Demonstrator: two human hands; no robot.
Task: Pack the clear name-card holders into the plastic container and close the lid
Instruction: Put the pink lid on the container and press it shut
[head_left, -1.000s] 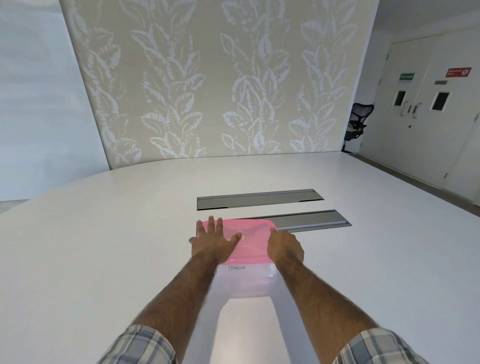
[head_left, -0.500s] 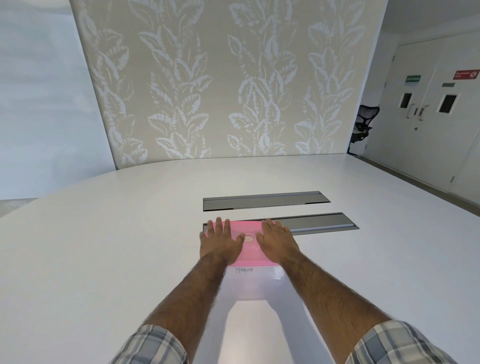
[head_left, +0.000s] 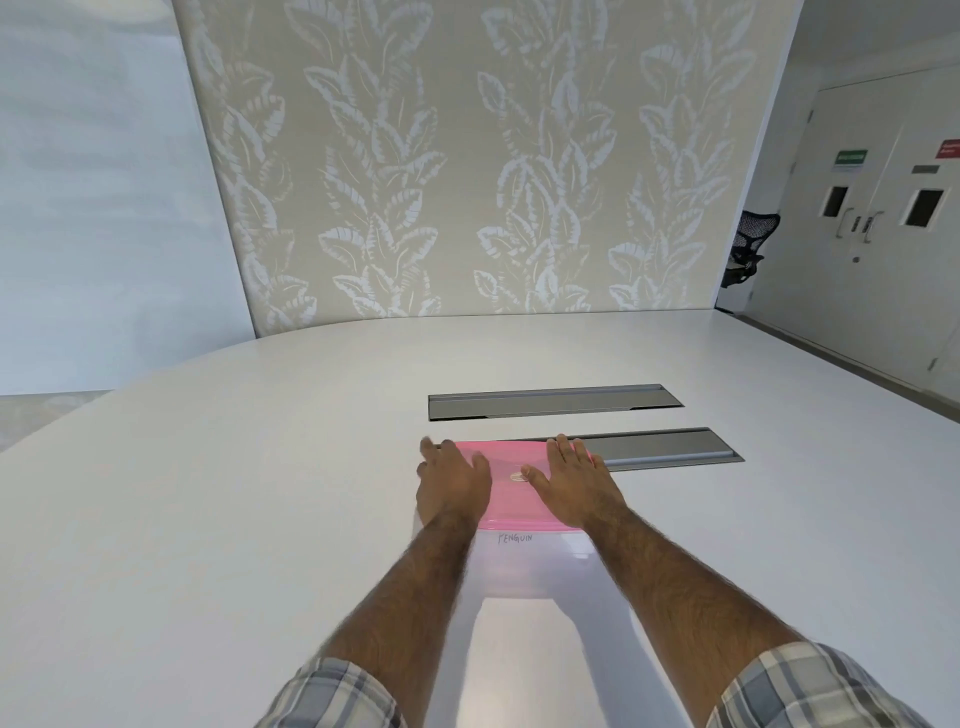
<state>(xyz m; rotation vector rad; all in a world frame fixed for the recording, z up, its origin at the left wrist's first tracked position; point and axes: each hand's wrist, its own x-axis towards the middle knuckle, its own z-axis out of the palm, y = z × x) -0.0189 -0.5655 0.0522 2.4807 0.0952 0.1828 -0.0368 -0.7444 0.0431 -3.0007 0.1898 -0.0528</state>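
White table (head_left: 249, 499), pink lid (head_left: 511, 503) beneath flat fingers (head_left: 565, 451)

Your right hand (head_left: 574, 483) now lies flat on the right half of the pink lid (head_left: 509, 504) instead of curling at its right edge. Your left hand (head_left: 453, 483) sits further left, over the lid's left edge.

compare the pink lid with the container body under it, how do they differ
Colour: the pink lid is tinted pink, while the container body is clear to whitish. Marks: the body has PENGUIN handwritten near its top edge; the lid shows only a small round mark at its centre. Contact: the left hand and right hand rest flat on the lid, not on the body's near wall. Both look like see-through plastic.
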